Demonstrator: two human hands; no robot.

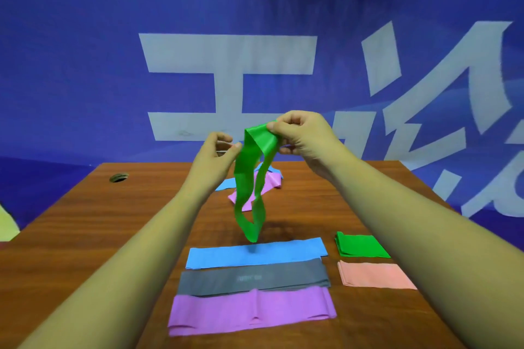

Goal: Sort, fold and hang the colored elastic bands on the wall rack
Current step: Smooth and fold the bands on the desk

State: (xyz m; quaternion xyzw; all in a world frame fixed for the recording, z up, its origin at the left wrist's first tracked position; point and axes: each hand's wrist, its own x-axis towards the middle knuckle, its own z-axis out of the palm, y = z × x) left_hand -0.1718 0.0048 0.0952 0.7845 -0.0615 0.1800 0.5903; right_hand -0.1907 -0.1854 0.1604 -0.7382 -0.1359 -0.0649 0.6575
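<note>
A person's two bare arms reach forward over a wooden table (85,235), working on a green band (249,178) held up in the air.

Just left of the green band's top, the left hand (215,150) has thumb and forefinger curled together at the band's edge. Whether they pinch it cannot be told.

The green band hangs as a long loop, its long axis upright and its closed lower end pointing down, clear of the table. It is probably lifted so that it drops straight for folding.

Directly below the green band lie three flat strips side by side, running left to right: a blue band (255,253), then a grey band (255,278), then a purple band (252,312) nearest the person. They look sorted by colour. Behind the green band is a loose heap (272,181) of blue and purple bands, not yet sorted.

At the green band's top right, the right hand (303,136) pinches the upper fold and carries its weight.

Lower right of the green band sit a folded green square (361,245) and a peach square (374,275), apparently finished folds. No rack is in view.
</note>
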